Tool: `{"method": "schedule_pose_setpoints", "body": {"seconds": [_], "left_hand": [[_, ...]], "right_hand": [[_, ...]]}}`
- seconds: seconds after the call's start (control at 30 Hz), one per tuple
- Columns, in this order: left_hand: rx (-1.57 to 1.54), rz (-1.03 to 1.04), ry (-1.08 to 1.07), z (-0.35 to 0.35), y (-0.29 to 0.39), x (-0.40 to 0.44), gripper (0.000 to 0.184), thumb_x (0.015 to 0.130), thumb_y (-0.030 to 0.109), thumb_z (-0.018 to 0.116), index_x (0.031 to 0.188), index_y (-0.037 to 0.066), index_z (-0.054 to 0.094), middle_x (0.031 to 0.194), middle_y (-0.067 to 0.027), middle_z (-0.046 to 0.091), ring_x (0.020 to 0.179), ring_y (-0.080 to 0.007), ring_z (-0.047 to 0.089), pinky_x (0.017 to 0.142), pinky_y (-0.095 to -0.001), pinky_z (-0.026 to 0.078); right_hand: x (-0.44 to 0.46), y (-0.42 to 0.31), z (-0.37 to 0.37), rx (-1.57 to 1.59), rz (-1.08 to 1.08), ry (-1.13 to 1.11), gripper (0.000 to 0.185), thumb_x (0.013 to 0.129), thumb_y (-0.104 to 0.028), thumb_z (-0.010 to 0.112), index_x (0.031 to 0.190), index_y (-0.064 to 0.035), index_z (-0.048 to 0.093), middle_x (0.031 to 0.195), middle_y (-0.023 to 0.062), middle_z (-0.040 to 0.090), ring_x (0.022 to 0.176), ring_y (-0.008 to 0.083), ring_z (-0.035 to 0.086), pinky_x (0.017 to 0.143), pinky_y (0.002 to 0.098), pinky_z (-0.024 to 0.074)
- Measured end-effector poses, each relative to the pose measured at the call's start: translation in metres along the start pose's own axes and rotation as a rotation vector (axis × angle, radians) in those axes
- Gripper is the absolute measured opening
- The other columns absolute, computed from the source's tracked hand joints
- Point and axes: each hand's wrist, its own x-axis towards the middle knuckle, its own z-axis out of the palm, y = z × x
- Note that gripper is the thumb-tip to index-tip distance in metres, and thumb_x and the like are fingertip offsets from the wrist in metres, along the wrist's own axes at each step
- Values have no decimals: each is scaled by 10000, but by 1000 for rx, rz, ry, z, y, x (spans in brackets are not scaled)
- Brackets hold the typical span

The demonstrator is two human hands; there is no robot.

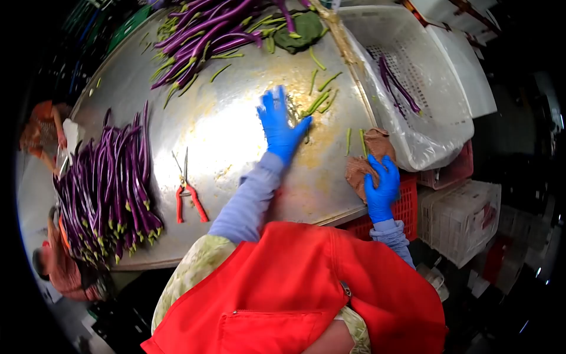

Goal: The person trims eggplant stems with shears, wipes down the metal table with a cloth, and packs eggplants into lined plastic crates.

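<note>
My left hand point(279, 127), in a blue glove, is spread over the middle of the metal table point(236, 147), its thumb near cut green stems point(318, 101). At the table's right edge my right hand point(383, 184), also blue-gloved, has its fingers on a crumpled brown cloth point(361, 171); its thumb is apart from the fingers. Open red-handled shears point(187, 190) lie left of my left arm. A neat row of long purple eggplants point(112, 183) lies at the left, and a looser pile point(200, 35) at the top. A dark green cloth point(299, 32) touches that pile.
A plastic-lined white crate point(436, 127) at the right holds a few eggplants point(401, 85). A wooden stick point(348, 50) runs along the table's right side. Red point(407, 203) and white crates point(463, 218) stand below. Two people point(44, 133) are at the far left.
</note>
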Motion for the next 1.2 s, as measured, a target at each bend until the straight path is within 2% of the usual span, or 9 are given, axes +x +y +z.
{"method": "schedule_pose_setpoints", "body": {"seconds": [0.07, 0.23, 0.63, 0.67, 0.7, 0.8, 0.97, 1.03, 1.2], "left_hand": [[-189, 123, -130, 23, 47, 9, 1116, 636, 529, 765, 1502, 128, 188, 1499, -270, 210, 1377, -470, 186, 1111, -586, 115], [45, 229, -364, 40, 122, -5, 1110, 577, 510, 794, 1491, 225, 232, 1525, -237, 163, 1393, -470, 151, 1056, -700, 75], [133, 419, -132, 59, 54, 120, 957, 667, 488, 771, 1451, 181, 317, 1509, -242, 208, 1401, -426, 172, 1117, -571, 131], [83, 414, -111, 50, 49, 125, 924, 659, 381, 806, 1430, 126, 364, 1484, -247, 260, 1352, -431, 273, 1096, -500, 241], [-336, 311, -179, 41, 53, 125, 910, 667, 349, 804, 1431, 117, 365, 1477, -244, 274, 1344, -423, 290, 1094, -483, 260], [-286, 445, -27, 2, 51, 91, 843, 737, 272, 772, 1445, 95, 351, 1493, -207, 272, 1381, -392, 257, 1121, -461, 252], [-94, 329, -201, -114, 31, -53, 653, 829, 332, 661, 1417, 178, 423, 1499, -200, 279, 1384, -421, 236, 1113, -515, 233], [43, 91, -138, -144, -16, -115, 625, 813, 300, 677, 1386, 157, 474, 1474, -212, 322, 1362, -419, 277, 1117, -491, 224], [428, -223, -5, -224, -94, -190, 796, 733, 300, 748, 1426, 122, 400, 1450, -258, 328, 1351, -445, 281, 1112, -505, 228]], "right_hand": [[1, 1, -1, 23, 7, -4, 496, 692, -80, 700, 1180, -158, 669, 1180, 162, 521, 1145, 335, 497, 990, 430, 400], [5, -2, -3, 16, -2, 37, 466, 698, -129, 698, 1161, -176, 680, 1119, 145, 555, 1128, 326, 501, 982, 430, 405], [4, 1, -6, 43, 0, 77, 420, 709, -144, 701, 1128, -161, 697, 1129, 134, 556, 1066, 332, 527, 926, 441, 430], [3, -2, -7, 39, -3, 75, 421, 707, -143, 699, 1128, -162, 697, 1127, 134, 560, 1065, 333, 528, 926, 441, 430], [1, 0, -7, 39, -20, 87, 425, 705, -136, 696, 1129, -163, 697, 1123, 135, 565, 1067, 333, 527, 932, 441, 426], [1, 7, 3, 25, -63, 90, 432, 714, -107, 686, 1143, -158, 690, 1119, 125, 575, 1084, 320, 525, 959, 441, 410], [-2, 13, 5, 250, -102, 62, 387, 830, -29, 597, 1217, -35, 609, 1318, 100, 532, 1246, 303, 452, 1064, 424, 329], [-3, 12, 7, 287, -117, 70, 404, 848, -8, 569, 1252, -13, 566, 1371, 92, 504, 1285, 303, 418, 1083, 429, 307], [-4, -13, -12, 248, -101, 139, 464, 867, 5, 545, 1327, -10, 486, 1379, 109, 496, 1332, 309, 373, 1103, 436, 283]]}}
